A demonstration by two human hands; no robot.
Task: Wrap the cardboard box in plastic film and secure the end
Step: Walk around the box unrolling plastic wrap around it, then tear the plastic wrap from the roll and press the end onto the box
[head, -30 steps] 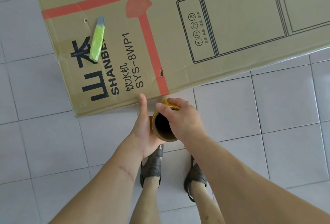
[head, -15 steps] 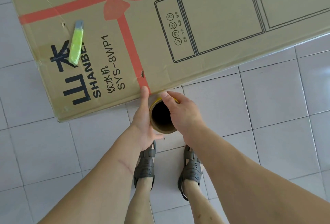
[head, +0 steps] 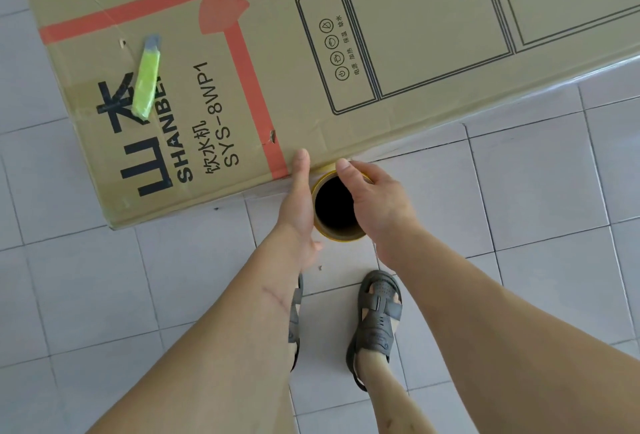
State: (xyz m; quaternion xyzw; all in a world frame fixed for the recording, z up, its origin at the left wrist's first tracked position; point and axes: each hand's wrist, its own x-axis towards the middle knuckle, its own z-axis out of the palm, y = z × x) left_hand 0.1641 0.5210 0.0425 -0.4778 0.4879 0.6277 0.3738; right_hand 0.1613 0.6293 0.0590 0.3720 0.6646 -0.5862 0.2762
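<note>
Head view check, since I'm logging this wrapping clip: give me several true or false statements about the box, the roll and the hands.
1. The green utility knife lies on top of the cardboard box. True.
2. The film roll lies flat on top of the box. False: both hands hold it upright at the box's near edge.
3. The left hand holds the knife. False: it rests against the roll.
4. The right hand grips the roll's rim. True.
5. The person is barefoot. False: sandals are worn.
</note>
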